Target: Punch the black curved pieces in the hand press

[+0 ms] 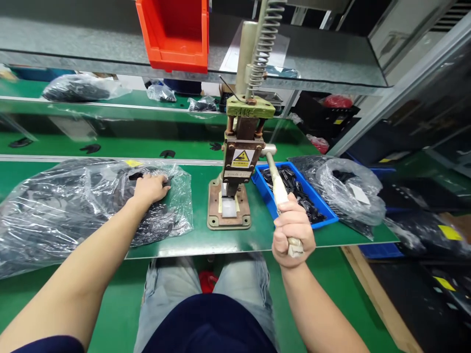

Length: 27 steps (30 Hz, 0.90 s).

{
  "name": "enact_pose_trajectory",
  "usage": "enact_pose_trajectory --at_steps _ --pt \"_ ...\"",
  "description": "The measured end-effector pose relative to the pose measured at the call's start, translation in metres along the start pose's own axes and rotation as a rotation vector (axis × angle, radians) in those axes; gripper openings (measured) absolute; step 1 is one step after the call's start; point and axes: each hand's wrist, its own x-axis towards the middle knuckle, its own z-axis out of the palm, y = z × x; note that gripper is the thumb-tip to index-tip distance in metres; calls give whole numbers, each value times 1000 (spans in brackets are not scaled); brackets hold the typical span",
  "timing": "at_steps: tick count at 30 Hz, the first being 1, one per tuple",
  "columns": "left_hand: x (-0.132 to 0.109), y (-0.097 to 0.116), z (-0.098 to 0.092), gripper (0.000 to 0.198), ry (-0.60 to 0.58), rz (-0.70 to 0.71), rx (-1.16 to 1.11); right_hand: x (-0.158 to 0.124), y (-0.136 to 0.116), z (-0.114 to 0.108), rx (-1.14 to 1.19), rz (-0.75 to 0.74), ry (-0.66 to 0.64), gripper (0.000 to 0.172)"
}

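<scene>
A small hand press (pixel 241 162) with a yellow warning label stands on a brown base plate (pixel 228 208) at the middle of the green bench. Its lever handle (pixel 276 184) slants down toward me, and my right hand (pixel 293 231) is wrapped round the handle's lower end. My left hand (pixel 150 189) reaches left onto a clear plastic bag of black parts (pixel 73 206), fingers curled on a black piece at the bag's top. A white block sits on the base plate under the press ram.
A blue tray (pixel 329 215) of small black parts lies right of the press, with another plastic bag (pixel 353 189) beyond it. An orange bin (pixel 176 34) sits on the upper shelf. A green conveyor belt (pixel 110 142) carries black pieces behind the bench.
</scene>
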Motion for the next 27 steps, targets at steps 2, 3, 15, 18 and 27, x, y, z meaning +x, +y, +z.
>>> enact_pose_trajectory --at_steps 2,3,15,18,27 --pt "0 6 2 51 5 34 -69 0 0 0 -2 5 -5 14" --pt "-1 10 2 53 9 60 -104 0 -1 0 1 6 -3 15" --pt "-30 64 -6 34 -28 248 -684 -1 -1 3 10 10 16 12" --pt "-34 73 -8 39 -7 243 -876 -1 -2 2 -6 11 14 13" --pt "-54 72 0 32 -19 398 -590 -1 -4 1 27 35 4 12"
